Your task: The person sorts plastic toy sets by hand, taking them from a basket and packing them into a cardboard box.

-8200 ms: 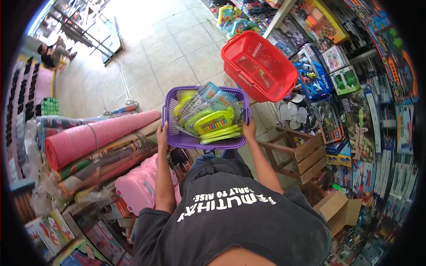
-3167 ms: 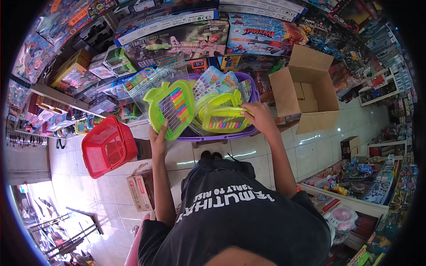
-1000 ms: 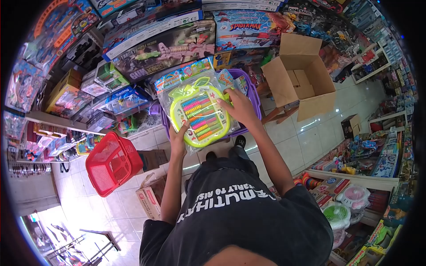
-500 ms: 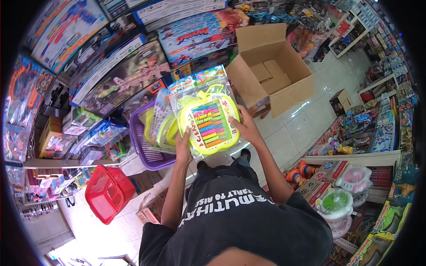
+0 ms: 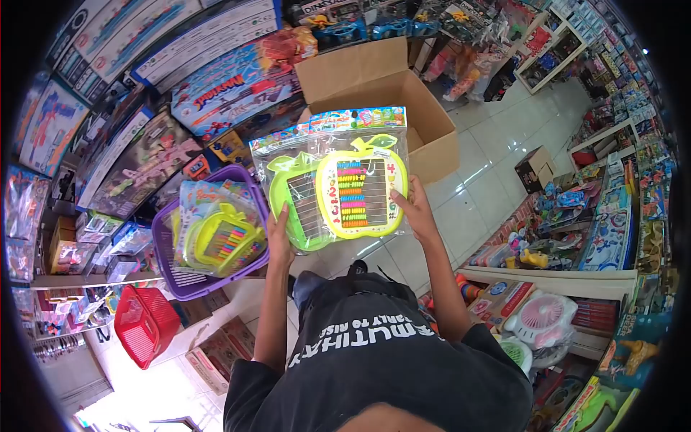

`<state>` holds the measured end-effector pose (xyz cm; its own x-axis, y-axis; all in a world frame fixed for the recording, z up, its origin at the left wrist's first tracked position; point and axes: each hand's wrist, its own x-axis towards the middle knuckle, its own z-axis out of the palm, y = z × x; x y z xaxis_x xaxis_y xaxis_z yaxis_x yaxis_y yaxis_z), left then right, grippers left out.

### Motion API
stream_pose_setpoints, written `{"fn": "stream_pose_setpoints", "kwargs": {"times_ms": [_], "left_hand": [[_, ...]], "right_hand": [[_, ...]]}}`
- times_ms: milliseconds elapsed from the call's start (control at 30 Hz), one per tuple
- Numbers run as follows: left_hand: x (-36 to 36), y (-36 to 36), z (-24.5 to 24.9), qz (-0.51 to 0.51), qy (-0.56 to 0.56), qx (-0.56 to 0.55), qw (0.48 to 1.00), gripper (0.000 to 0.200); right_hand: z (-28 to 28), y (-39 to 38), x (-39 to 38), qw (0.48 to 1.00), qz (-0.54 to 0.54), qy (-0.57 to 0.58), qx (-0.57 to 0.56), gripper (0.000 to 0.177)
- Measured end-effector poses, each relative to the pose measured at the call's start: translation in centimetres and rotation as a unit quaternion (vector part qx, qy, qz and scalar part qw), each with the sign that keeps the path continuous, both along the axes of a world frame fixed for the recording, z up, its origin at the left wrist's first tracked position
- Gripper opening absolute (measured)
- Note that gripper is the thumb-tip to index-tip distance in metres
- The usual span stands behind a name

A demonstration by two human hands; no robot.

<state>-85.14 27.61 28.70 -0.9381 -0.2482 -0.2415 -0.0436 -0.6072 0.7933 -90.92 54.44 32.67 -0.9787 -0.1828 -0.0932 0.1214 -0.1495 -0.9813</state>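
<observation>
Two apple-shaped toy abacuses in clear packets are held out before me, partly overlapping. My left hand (image 5: 279,236) grips the lower left edge of the bright green abacus (image 5: 296,205), which lies partly behind the other. My right hand (image 5: 415,210) is closed on the right edge of the yellow-green abacus (image 5: 363,191), thumb on its front. Rows of coloured beads show on this front one, with numbers along both sides. Left of my left hand, a purple basket (image 5: 188,290) holds more packets, the top one with a similar abacus (image 5: 229,241).
Behind the packets stands an open cardboard box (image 5: 432,155). A red basket (image 5: 146,327) is at the lower left. Boxed toys (image 5: 237,83) line the shelves at upper left. On the right are a shelf edge (image 5: 561,279) and a pink fan (image 5: 543,317).
The single visible abacus in my hands has become two side by side, the green one now showing at left. The view has shifted, and the basket's packets show more fully.
</observation>
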Motion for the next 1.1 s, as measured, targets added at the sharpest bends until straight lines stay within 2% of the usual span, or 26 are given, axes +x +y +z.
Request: {"fn": "stream_pose_setpoints", "kwargs": {"times_ms": [100,267,433,533,633,667,767,800,833,900,933,1000,1033,1067,1100], "left_hand": [[-1.3,1.5,-0.9,0.006,0.006,-0.004,1.0,0.032],[-3.3,1.1,-1.1,0.101,-0.002,-0.038,0.994,0.037],[-5.3,-0.5,-1.0,0.161,-0.004,-0.029,0.986,0.039],[-7.8,-1.7,-2.4,0.205,-0.008,-0.021,0.978,0.035],[-9.9,-2.5,-3.8,0.213,-0.016,-0.019,0.977,0.039],[-10.3,-1.9,-2.4,0.223,-0.03,-0.017,0.974,0.039],[-11.6,-1.3,-1.9,0.255,-0.037,-0.01,0.966,0.039],[-11.8,-1.4,-2.1,0.249,-0.032,-0.009,0.968,0.038],[-11.9,-1.4,-2.2,0.253,-0.041,-0.009,0.967,0.038],[-12.0,-1.5,-2.0,0.227,-0.03,-0.008,0.973,0.039],[-12.0,-1.4,-2.1,0.247,-0.024,-0.019,0.968,0.039],[-12.1,-1.2,-2.1,0.271,-0.021,-0.018,0.962,0.037],[-12.1,-0.9,-2.1,0.287,-0.022,-0.012,0.957,0.035],[-12.2,-0.3,-1.4,0.304,-0.036,-0.002,0.952,0.035],[-12.2,-0.2,-1.4,0.31,-0.042,-0.005,0.95,0.035]], "right_hand": [[0.5,3.6,-1.1,0.999,-0.037,0.002,0.002,0.031],[-0.1,7.1,-6.0,0.993,-0.111,0.039,0.005,0.025],[-0.8,7.6,-13.9,0.996,-0.077,0.023,0.031,0.024],[-3.4,6.6,-19.4,0.993,-0.005,0.029,0.116,0.025],[-7.7,5.4,-23.7,0.988,0.046,-0.109,0.096,0.036],[-10.3,5.7,-25.3,0.979,0.091,-0.078,0.168,0.043],[-11.3,3.9,-26.5,0.952,0.164,-0.118,0.23,0.043],[-14.6,4.0,-27.7,0.949,0.199,-0.116,0.214,0.042],[-15.3,3.7,-28.3,0.947,0.204,-0.124,0.215,0.042],[-16.1,2.7,-29.1,0.89,0.291,-0.225,0.271,0.043],[-16.0,2.3,-29.3,0.876,0.322,-0.211,0.288,0.047],[-16.5,1.5,-29.8,0.873,0.353,-0.208,0.264,0.049],[-17.8,1.6,-29.9,0.869,0.376,-0.212,0.242,0.051],[-21.5,2.0,-30.5,0.854,0.403,-0.228,0.239,0.054],[-21.7,1.8,-30.6,0.85,0.409,-0.231,0.237,0.054]]}}
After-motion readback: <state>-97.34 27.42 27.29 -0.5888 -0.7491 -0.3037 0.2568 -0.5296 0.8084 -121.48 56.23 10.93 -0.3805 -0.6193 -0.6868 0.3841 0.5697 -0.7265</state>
